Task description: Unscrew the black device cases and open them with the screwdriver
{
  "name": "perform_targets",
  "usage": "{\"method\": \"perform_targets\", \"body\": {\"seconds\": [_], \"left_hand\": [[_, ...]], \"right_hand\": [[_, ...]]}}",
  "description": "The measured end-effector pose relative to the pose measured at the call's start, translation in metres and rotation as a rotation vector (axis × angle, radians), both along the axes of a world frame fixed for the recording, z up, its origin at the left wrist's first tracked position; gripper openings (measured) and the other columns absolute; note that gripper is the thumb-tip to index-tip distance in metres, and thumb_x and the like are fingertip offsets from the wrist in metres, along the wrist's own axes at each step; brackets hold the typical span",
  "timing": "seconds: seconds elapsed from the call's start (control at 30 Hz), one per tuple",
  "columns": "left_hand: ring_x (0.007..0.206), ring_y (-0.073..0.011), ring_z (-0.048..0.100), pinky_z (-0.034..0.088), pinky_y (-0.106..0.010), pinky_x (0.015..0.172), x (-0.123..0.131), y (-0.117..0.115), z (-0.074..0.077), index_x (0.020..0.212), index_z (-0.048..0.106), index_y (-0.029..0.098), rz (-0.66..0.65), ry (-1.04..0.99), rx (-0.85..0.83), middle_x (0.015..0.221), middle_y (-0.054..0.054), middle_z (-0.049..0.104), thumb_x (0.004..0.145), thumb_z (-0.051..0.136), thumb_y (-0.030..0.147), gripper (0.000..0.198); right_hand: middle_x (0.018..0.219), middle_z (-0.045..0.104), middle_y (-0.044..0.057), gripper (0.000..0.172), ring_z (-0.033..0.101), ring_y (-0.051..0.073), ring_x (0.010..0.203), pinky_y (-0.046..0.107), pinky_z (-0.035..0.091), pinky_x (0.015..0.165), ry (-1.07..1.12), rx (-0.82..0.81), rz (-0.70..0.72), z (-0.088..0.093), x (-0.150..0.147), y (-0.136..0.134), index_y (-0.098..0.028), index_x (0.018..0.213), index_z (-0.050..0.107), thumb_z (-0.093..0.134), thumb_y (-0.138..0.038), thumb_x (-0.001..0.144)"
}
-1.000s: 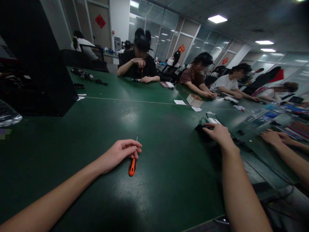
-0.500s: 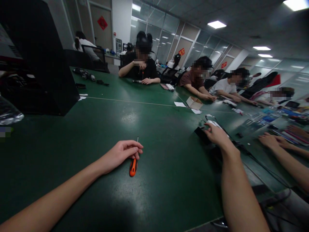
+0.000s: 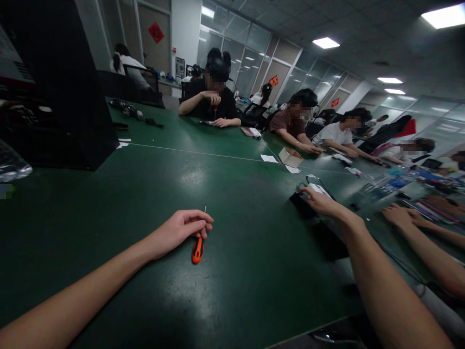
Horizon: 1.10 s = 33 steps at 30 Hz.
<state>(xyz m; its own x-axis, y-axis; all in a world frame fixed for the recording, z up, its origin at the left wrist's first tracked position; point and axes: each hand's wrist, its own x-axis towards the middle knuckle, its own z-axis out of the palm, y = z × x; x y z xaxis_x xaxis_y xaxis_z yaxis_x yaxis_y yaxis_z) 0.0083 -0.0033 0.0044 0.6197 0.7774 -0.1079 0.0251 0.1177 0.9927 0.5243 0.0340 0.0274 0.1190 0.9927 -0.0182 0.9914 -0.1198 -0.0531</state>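
My left hand [image 3: 185, 228] rests low over the table, its fingers loosely curled around a screwdriver [image 3: 197, 251] with an orange and black handle. The handle's end points toward me and the thin shaft shows beyond my fingers. Farther right, my right hand [image 3: 319, 201] reaches out, its fingertips bent over the edge of a flat black object [image 3: 302, 204] whose kind I cannot tell. Just behind the fingers lies a white item [image 3: 319, 190] with a dark cable. A black rectangular piece [image 3: 329, 240] lies below my right wrist.
The green table [image 3: 240, 271] spreads before me. A large black case [image 3: 72, 111] stands at the left, plastic wrap [image 3: 12, 162] beside it. A small open cardboard box [image 3: 290, 157] and papers [image 3: 269, 158] lie ahead. Co-workers sit opposite; another person's hands [image 3: 399, 213] rest at my right.
My right forearm has swung out to the right, uncovering the black rectangular piece. Its hand stays at the flat black object. The left hand and screwdriver keep their positions; the view shifts slightly.
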Motion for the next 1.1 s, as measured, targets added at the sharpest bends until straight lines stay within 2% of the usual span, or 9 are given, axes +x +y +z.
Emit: {"method": "perform_targets", "body": {"seconds": [0.17,0.33,0.47,0.57,0.7,0.77,0.83,1.0,1.1], "left_hand": [[0.081,-0.0179,0.067,0.056,-0.033,0.078,0.000,0.001,-0.001,0.106,0.071,0.014,-0.004,-0.005,0.026,0.096,-0.008,0.072,0.087,0.066,0.035,0.029],[0.080,-0.0174,0.067,0.056,-0.032,0.077,0.000,0.000,-0.003,0.104,0.071,0.015,0.003,-0.015,0.029,0.096,-0.007,0.072,0.086,0.067,0.035,0.027],[0.080,-0.0165,0.067,0.055,-0.031,0.077,0.001,-0.001,-0.003,0.102,0.072,0.015,0.013,-0.018,0.013,0.095,-0.007,0.072,0.085,0.067,0.032,0.024],[0.079,-0.0163,0.067,0.054,-0.030,0.076,0.002,-0.001,-0.002,0.101,0.072,0.015,0.011,-0.023,0.006,0.094,-0.007,0.071,0.085,0.066,0.031,0.023],[0.078,-0.0155,0.066,0.053,-0.028,0.075,0.002,-0.002,-0.001,0.100,0.072,0.014,0.010,-0.032,-0.007,0.094,-0.007,0.071,0.086,0.065,0.029,0.022],[0.076,-0.0151,0.066,0.053,-0.028,0.075,0.003,-0.003,-0.001,0.099,0.072,0.013,0.012,-0.040,-0.011,0.094,-0.007,0.071,0.086,0.065,0.027,0.021],[0.076,-0.0148,0.066,0.053,-0.028,0.075,0.003,-0.003,-0.001,0.099,0.072,0.013,0.015,-0.047,-0.012,0.093,-0.007,0.071,0.086,0.064,0.026,0.020],[0.076,-0.0161,0.067,0.055,-0.031,0.076,0.005,-0.004,-0.003,0.099,0.071,0.013,0.036,-0.018,0.032,0.090,-0.007,0.072,0.088,0.059,0.023,0.020],[0.089,-0.0201,0.069,0.055,-0.033,0.081,0.008,-0.007,-0.006,0.094,0.072,0.016,0.206,0.060,0.264,0.097,-0.008,0.072,0.086,0.058,0.019,0.016]], "right_hand": [[0.075,0.069,0.006,0.044,0.060,0.017,0.064,0.026,0.044,0.062,0.021,-0.003,-0.005,0.006,-0.006,0.000,-0.012,0.126,0.064,0.049,-0.019,0.085],[0.094,0.072,0.013,0.041,0.066,0.022,0.083,0.029,0.048,0.073,0.008,0.114,-0.093,-0.007,-0.025,-0.009,-0.012,0.124,0.065,0.044,-0.019,0.089],[0.107,0.069,0.016,0.047,0.067,0.027,0.094,0.036,0.050,0.082,-0.018,0.213,-0.191,-0.016,-0.049,-0.018,-0.013,0.134,0.058,0.044,-0.037,0.095],[0.110,0.070,0.015,0.062,0.068,0.028,0.099,0.038,0.051,0.086,-0.019,0.275,-0.226,-0.010,-0.059,-0.033,-0.012,0.146,0.044,0.046,-0.048,0.096],[0.118,0.068,0.023,0.065,0.067,0.038,0.107,0.047,0.053,0.085,-0.137,0.304,-0.452,-0.002,-0.054,-0.072,-0.010,0.128,0.058,0.041,-0.063,0.094],[0.121,0.065,0.028,0.080,0.066,0.045,0.108,0.054,0.054,0.082,-0.171,0.290,-0.614,-0.010,-0.052,-0.093,-0.008,0.130,0.056,0.034,-0.074,0.091],[0.121,0.064,0.031,0.087,0.066,0.048,0.106,0.058,0.054,0.081,-0.170,0.242,-0.684,-0.024,-0.057,-0.111,-0.004,0.133,0.052,0.028,-0.076,0.091],[0.116,0.065,0.026,0.068,0.065,0.044,0.106,0.055,0.053,0.083,-0.364,0.192,-0.469,-0.047,-0.097,-0.136,-0.004,0.133,0.050,0.025,-0.058,0.099],[0.113,0.066,0.023,0.058,0.068,0.039,0.100,0.049,0.054,0.080,-0.438,0.216,-0.329,-0.045,-0.125,-0.139,-0.006,0.134,0.049,0.029,-0.049,0.102]]}}
